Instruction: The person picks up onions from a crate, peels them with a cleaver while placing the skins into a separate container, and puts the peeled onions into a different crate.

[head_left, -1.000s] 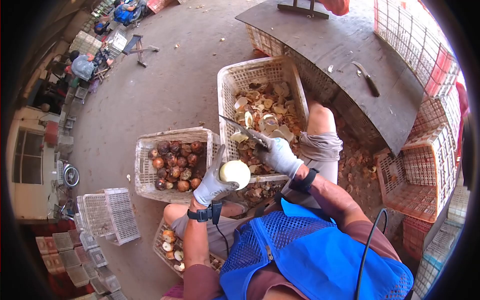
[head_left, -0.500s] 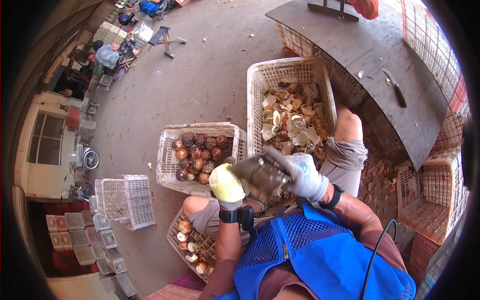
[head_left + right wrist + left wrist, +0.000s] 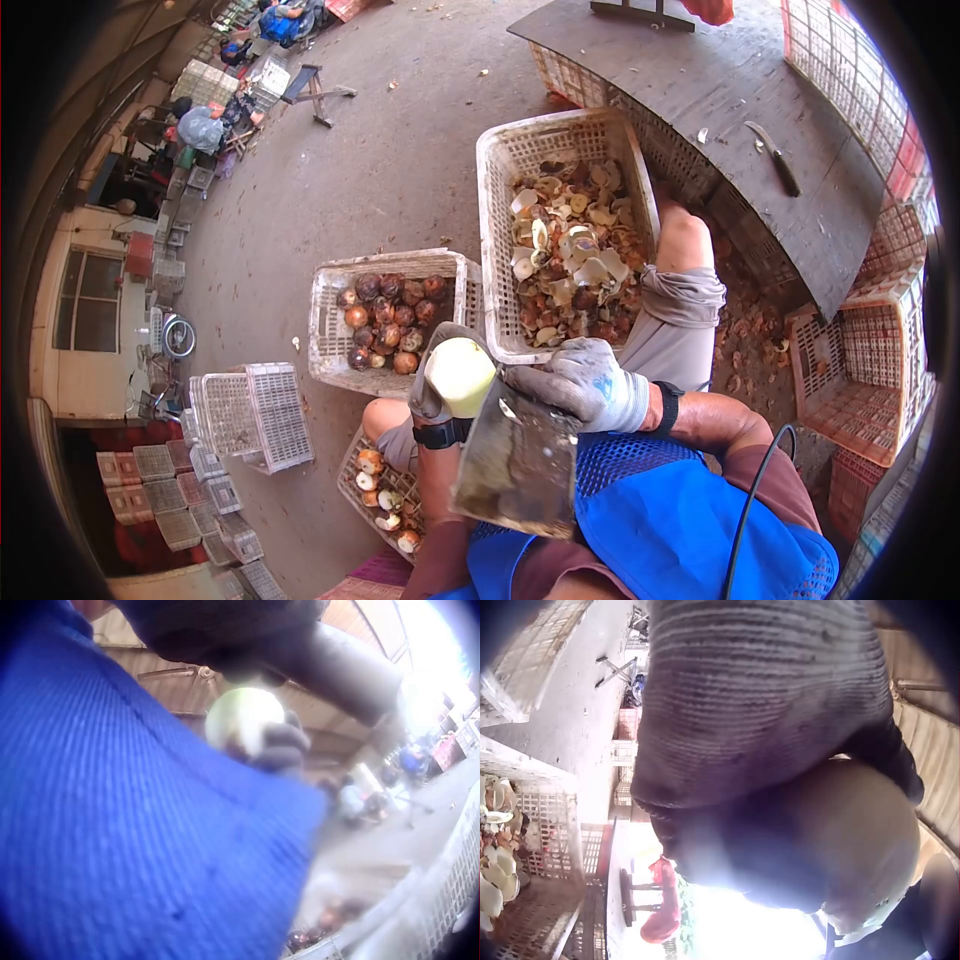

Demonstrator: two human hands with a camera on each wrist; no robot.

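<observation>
The gloved left hand (image 3: pixel 430 385) holds a pale peeled bulb (image 3: pixel 460 376), its fingers curled round the far side. In the left wrist view the glove (image 3: pixel 757 712) covers part of the same bulb (image 3: pixel 862 840). The gloved right hand (image 3: pixel 585 382) grips a broad dark blade (image 3: pixel 515 460) at its upper end, fingers curled over it; the blade hangs down towards the blue apron, its upper left edge near the bulb. Its handle is hidden by the fingers. The right wrist view shows the bulb (image 3: pixel 244 720) beyond the blue apron (image 3: pixel 150 817).
A crate (image 3: pixel 490 230) of peelings stands ahead, a crate (image 3: pixel 325 300) of brown unpeeled bulbs to its left. A lower crate (image 3: pixel 350 490) holds partly peeled bulbs. A curved knife (image 3: pixel 785 175) lies on the grey table (image 3: pixel 800 220) at the right. Stacked crates (image 3: pixel 280 415) stand at the left.
The blade has swung from pointing forward left, across the bulb, to hanging downwards near the body. The bulb stays in the left hand, which has turned. The head view has shifted.
</observation>
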